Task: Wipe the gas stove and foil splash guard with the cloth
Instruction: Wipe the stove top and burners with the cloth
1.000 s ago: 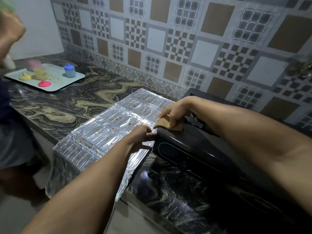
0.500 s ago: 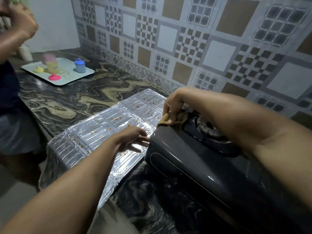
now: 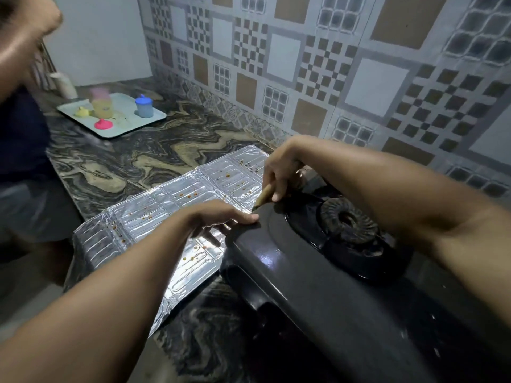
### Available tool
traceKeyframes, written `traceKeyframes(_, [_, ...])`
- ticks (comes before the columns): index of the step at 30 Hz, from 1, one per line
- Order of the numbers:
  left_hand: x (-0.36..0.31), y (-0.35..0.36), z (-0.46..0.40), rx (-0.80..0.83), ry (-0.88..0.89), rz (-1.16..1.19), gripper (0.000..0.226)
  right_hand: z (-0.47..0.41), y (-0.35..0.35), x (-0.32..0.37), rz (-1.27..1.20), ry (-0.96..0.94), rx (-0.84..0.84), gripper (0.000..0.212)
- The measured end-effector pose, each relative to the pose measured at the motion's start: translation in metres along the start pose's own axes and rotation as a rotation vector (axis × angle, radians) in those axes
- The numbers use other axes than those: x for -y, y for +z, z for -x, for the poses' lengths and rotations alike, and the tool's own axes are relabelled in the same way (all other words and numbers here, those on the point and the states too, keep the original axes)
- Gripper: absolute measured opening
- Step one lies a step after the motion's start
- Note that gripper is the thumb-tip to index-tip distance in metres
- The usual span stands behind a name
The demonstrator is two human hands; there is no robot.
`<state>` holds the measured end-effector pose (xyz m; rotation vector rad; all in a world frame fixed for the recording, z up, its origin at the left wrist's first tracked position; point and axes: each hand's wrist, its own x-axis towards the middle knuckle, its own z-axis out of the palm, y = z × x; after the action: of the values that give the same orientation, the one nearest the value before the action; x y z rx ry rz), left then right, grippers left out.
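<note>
My right hand (image 3: 279,172) sits over the left end of the glossy black gas stove (image 3: 298,275), fingers curled down and pinching a small folded tan cloth (image 3: 263,195). The lower tip of the cloth touches the stove's top surface right at its left edge; how much of the cloth is bunched under my palm I cannot tell. My left hand (image 3: 218,217) lies at the same left edge of the stove, nearer to me than the cloth: fingers extended and close together, fingertips (image 3: 253,217) resting on the stove's rim, the rest of the hand over the foil.

The embossed silver foil splash guard (image 3: 154,214) lies flat directly left of the stove, its right margin tucked against or under the stove body; which, I cannot tell. Small orange-brown spots are scattered across its panels. Its near-left corner hangs over the front edge of the swirled black-and-beige marble counter (image 3: 143,161).

The dark ribbed round burner (image 3: 347,219) sits in a recessed well on the stove, just right of my right hand.

Far left of the stove, a pale rectangular tray (image 3: 154,117) holds a blue lidded cup (image 3: 144,106), a blurred yellowish cup with a pink top (image 3: 101,105), a pink lid (image 3: 103,124) and a yellow lid (image 3: 82,111). Another person's arm (image 3: 22,42) occupies the upper left corner. Patterned brown-and-grey wall tiles (image 3: 326,67) rise behind the stove.
</note>
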<state>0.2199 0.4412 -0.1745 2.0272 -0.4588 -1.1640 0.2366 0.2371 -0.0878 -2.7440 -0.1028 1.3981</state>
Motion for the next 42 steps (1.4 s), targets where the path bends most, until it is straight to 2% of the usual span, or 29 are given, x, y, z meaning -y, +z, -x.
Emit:
traceKeyframes(3, [-0.006,-0.003,-0.001,0.024,-0.042,-0.018,0.068,0.001,0.000,-0.020,-0.257,-0.139,0.067,0.060])
traceKeyframes(8, [-0.016,-0.008,0.002,0.075,-0.115,-0.068,0.067,0.008,0.002,-0.054,-0.555,-0.301,0.126,0.029])
traceKeyframes(11, [-0.022,-0.008,0.004,0.087,-0.153,-0.094,0.060,0.012,0.010,-0.059,-0.656,-0.369,0.142,0.029])
traceKeyframes(13, [-0.026,-0.008,0.005,0.093,-0.167,-0.111,0.057,0.013,0.013,-0.052,-0.580,-0.348,0.111,0.029])
traceKeyframes(15, [-0.028,-0.009,0.006,0.105,-0.180,-0.141,0.054,0.010,0.014,-0.041,-0.354,-0.309,0.029,0.027])
traceKeyframes(17, [-0.031,-0.011,0.004,0.113,-0.197,-0.174,0.054,0.008,0.015,-0.028,-0.166,-0.257,-0.077,0.037])
traceKeyframes(20, [-0.037,-0.012,0.003,0.138,-0.216,-0.212,0.053,0.007,0.014,-0.018,-0.141,-0.197,-0.137,0.042])
traceKeyframes(24, [-0.050,-0.012,0.002,0.153,-0.212,-0.288,0.043,0.008,0.005,-0.029,-0.120,-0.114,-0.134,0.034])
traceKeyframes(28, [-0.066,-0.011,-0.001,0.146,-0.154,-0.279,0.021,0.015,-0.007,-0.068,-0.051,0.049,-0.226,0.039])
traceKeyframes(30, [-0.073,-0.008,-0.005,0.069,-0.070,-0.187,0.028,0.015,-0.005,-0.089,-0.118,0.097,-0.268,0.044])
traceKeyframes(34, [-0.088,0.002,-0.025,-0.231,0.125,-0.085,0.030,0.015,-0.006,-0.107,-0.245,0.088,-0.311,0.040])
traceKeyframes(36, [-0.096,0.010,-0.032,-0.266,0.162,-0.069,0.027,0.019,-0.009,-0.113,-0.219,0.109,-0.312,0.040])
traceKeyframes(39, [-0.109,0.024,-0.038,-0.281,0.225,-0.130,0.012,0.032,-0.004,-0.138,-0.162,0.209,-0.401,0.047])
traceKeyframes(42, [-0.121,0.037,-0.048,-0.369,0.313,-0.251,0.029,0.042,0.014,-0.161,-0.207,0.208,-0.489,0.052])
